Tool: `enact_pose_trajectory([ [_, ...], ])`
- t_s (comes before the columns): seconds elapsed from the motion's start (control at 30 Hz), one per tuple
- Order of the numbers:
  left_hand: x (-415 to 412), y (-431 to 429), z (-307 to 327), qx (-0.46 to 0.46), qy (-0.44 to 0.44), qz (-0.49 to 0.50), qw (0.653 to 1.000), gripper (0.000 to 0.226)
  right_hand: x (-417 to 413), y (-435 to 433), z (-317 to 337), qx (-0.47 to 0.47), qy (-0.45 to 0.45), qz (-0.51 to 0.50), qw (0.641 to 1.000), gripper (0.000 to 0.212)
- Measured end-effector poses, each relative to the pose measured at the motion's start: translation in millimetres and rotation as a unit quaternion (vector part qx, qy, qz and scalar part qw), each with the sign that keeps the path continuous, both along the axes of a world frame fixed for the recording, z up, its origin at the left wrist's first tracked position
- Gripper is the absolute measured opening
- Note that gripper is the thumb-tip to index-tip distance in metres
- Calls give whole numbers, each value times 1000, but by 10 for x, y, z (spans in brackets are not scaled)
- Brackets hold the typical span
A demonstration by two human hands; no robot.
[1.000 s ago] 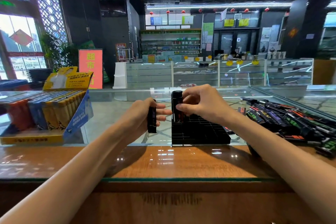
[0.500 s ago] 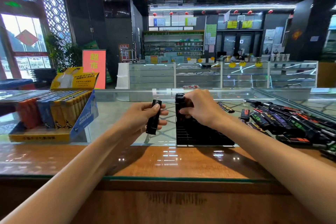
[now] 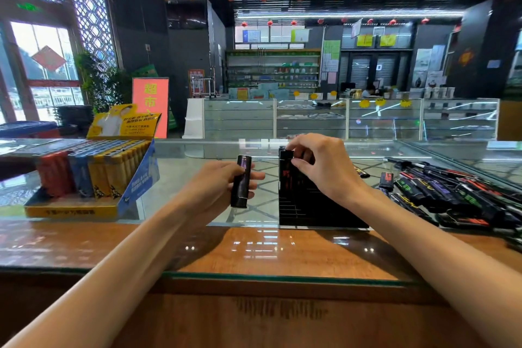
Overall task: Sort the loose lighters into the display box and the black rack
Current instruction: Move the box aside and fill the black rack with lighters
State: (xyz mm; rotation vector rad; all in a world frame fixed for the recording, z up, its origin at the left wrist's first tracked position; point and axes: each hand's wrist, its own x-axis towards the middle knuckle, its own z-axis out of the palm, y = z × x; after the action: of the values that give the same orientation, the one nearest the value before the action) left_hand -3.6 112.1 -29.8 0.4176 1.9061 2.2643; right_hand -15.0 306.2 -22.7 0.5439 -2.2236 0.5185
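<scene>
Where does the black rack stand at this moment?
In the head view, the black rack stands on the glass counter just right of centre, under the right hand, with the loose lighters to its right.

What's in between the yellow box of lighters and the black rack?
In the head view, the left hand is there, gripping a black lighter upright above the bare glass countertop.

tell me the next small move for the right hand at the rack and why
Probably push the red-marked lighter fully into the black rack and let go. The right hand pinches its top while it stands at the rack's far left corner, and the left hand holds a purple-marked lighter upright beside the rack, ready to go next.
</scene>
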Motion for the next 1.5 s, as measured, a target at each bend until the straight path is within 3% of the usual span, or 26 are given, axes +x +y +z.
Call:
enact_pose_trajectory([
  [0.17, -7, -14, -14, 0, 47, -44, 998, 19, 36, 27, 0, 6, -1, -3, 1000, 22],
  [0.27, -1, -11, -27, -3, 82, -74, 994, 21, 116, 27, 51, -61, 13, 39, 997, 16],
  [0.37, -17, 41, -47, -20, 105, -90, 990, 28, 205, 24, 109, -114, -59, 118, 985, 20],
  [0.57, -25, 180, -97, -85, 176, -74, 978, 28, 286, 200, 127, -29, -143, 179, 973, 18],
  [0.73, 34, 220, -19, -97, 239, -27, 966, 30, 347, 405, 173, 64, -195, 145, 968, 12],
  [0.8, 52, 166, -31, -194, 354, 43, 914, 27, 329, 501, 172, 33, -197, 118, 973, 10],
  [0.87, 51, 76, -114, -341, 489, 112, 795, 21, 308, 617, 178, -59, -207, 107, 971, 10],
  [0.9, 41, 28, -173, -395, 518, 121, 749, 21, 297, 669, 181, -106, -213, 106, 966, 11],
  [0.97, 17, -47, -280, -476, 505, 102, 713, 28, 268, 739, 185, -173, -221, 93, 955, 13],
  [1.1, -36, -131, -344, -541, 457, 45, 705, 46, 170, 771, 198, -185, -234, 45, 953, 3],
  [1.27, -53, -140, -359, -545, 442, 39, 712, 32, 49, 770, 197, -113, -242, 5, 964, 15],
  [1.5, -69, -128, -366, -544, 438, 38, 714, 32, -53, 621, 171, -63, -219, 14, 974, 16],
])
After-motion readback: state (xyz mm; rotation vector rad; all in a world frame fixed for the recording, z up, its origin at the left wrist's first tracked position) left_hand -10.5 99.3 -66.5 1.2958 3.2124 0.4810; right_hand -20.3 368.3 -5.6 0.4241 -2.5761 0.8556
